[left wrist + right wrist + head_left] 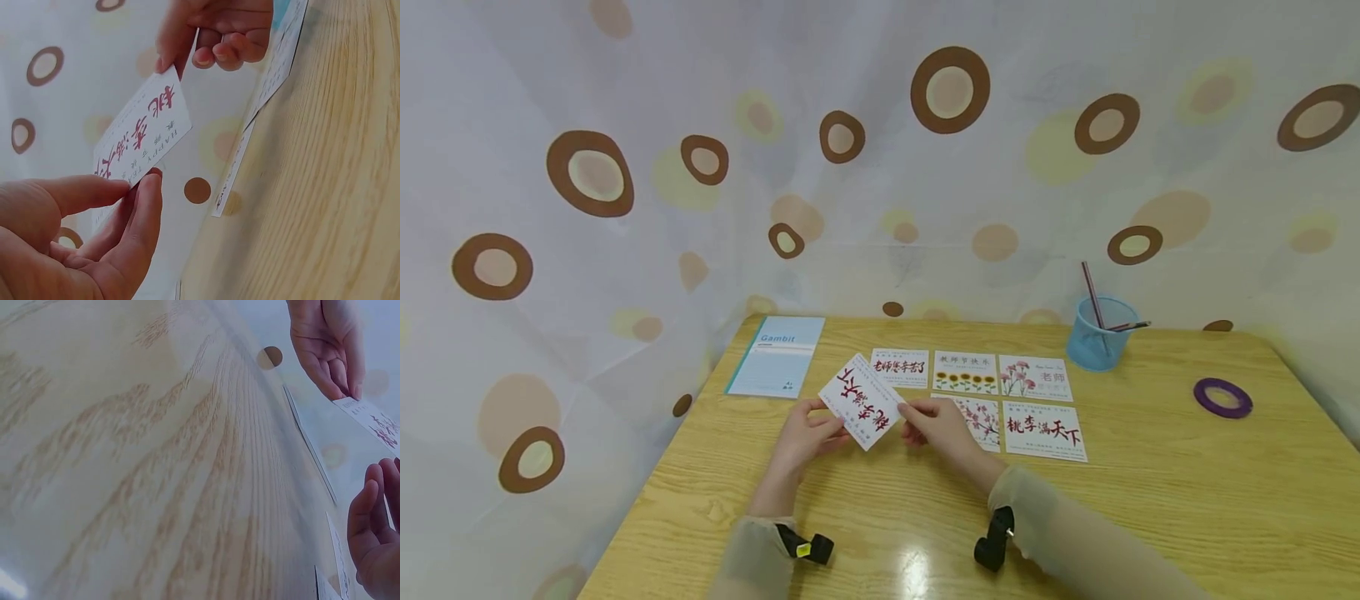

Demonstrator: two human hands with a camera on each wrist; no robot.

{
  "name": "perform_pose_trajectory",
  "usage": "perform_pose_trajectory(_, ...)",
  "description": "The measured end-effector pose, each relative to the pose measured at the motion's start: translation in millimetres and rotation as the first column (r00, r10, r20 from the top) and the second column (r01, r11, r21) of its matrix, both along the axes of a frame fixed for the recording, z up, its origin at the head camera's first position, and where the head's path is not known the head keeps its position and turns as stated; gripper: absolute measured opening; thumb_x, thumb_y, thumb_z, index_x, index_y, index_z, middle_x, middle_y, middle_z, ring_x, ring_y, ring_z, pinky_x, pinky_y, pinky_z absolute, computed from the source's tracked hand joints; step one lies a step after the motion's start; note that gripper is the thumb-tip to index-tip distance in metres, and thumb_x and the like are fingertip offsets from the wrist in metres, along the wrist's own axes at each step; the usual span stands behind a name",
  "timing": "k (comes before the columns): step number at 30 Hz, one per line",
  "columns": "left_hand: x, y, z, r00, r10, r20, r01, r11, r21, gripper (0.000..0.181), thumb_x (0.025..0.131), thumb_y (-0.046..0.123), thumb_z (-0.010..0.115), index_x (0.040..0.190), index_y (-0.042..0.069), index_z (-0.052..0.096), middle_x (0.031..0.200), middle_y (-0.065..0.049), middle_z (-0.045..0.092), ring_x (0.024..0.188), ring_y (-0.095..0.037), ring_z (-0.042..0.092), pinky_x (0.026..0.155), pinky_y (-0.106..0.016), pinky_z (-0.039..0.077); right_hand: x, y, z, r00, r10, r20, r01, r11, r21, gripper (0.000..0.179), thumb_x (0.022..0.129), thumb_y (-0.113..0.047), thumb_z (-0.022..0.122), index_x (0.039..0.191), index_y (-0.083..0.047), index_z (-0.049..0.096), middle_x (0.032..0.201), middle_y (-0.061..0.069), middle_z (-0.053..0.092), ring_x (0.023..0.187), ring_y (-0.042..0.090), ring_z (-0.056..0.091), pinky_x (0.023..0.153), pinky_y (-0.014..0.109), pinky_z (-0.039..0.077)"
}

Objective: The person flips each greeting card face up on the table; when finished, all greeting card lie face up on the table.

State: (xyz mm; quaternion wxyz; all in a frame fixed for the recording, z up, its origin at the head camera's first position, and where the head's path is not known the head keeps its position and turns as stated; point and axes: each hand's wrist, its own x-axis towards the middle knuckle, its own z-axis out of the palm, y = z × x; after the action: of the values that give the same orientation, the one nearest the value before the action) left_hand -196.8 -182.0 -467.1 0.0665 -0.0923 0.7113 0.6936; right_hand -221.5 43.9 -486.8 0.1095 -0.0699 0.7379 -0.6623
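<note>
A white card (863, 402) with red brush-style Chinese characters is held tilted above the table between both hands. My left hand (806, 436) pinches one edge between thumb and fingers, as the left wrist view shows. At the opposite corner my right hand (942, 429) pinches the card with thumb and forefinger, its other fingers curled loosely. Beyond the hands lie several printed cards in two rows: a red-lettered card (904, 367), a sunflower card (965, 372), a carnation card (1036, 377), a blossom card (983, 421) partly hidden by my right hand, and another red-lettered card (1045, 430).
A pale blue notebook (777, 357) marked Gambit lies at the back left of the wooden table (1150, 500). At the back right stands a blue mesh pen cup (1094, 343) with pencils. A purple tape ring (1222, 398) lies farther right. Patterned cloth hangs behind.
</note>
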Motion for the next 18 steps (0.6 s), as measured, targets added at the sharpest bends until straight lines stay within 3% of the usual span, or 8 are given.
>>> perform_pose_trajectory(4,-1.6,2.9,0.4,0.999,0.038,-0.012,-0.038,0.999,0.018,0.031,0.095,-0.003,0.059,0.124,-0.007,0.047,0.086,-0.012,0.070,0.073,-0.015,0.068,0.077,-0.034,0.061,0.7,-0.6,0.5,0.999,0.044,-0.006,-0.044,0.999,0.002,0.028,0.099,-0.018,0.061,0.097,0.008,0.070,0.070,0.003,0.068,0.062,0.013,0.065,0.063,0.033,0.060)
perform_pose_trajectory(10,-0.7,3.5,2.6,0.997,0.064,-0.042,-0.065,0.998,-0.024,0.029,0.097,0.001,0.059,0.125,-0.005,0.055,0.090,-0.013,0.074,0.073,-0.015,0.068,0.072,-0.033,0.060,2.7,2.5,-1.3,0.982,0.188,-0.012,-0.188,0.982,0.022,0.028,0.098,-0.012,0.060,0.106,0.014,0.064,0.082,0.022,0.070,0.067,0.021,0.069,0.062,0.039,0.060)
perform_pose_trajectory(15,1.0,3.7,3.5,0.998,0.033,-0.057,-0.037,0.997,-0.074,0.030,0.097,0.002,0.059,0.126,-0.004,0.059,0.097,-0.020,0.073,0.076,-0.019,0.069,0.069,-0.032,0.059,-0.2,4.6,-0.8,0.986,0.164,0.022,-0.164,0.986,-0.011,0.045,0.097,-0.013,0.060,0.137,0.007,0.050,0.096,0.017,0.070,0.075,0.019,0.069,0.069,0.039,0.061)
perform_pose_trajectory(18,1.2,3.8,3.0,0.999,-0.003,-0.048,-0.002,0.995,-0.101,0.030,0.097,0.002,0.058,0.126,-0.005,0.060,0.099,-0.022,0.072,0.076,-0.018,0.068,0.067,-0.030,0.059,-3.7,5.8,0.9,0.990,0.137,0.019,-0.137,0.990,-0.021,0.049,0.097,-0.011,0.061,0.143,0.000,0.047,0.098,0.015,0.069,0.079,0.021,0.070,0.072,0.040,0.061)
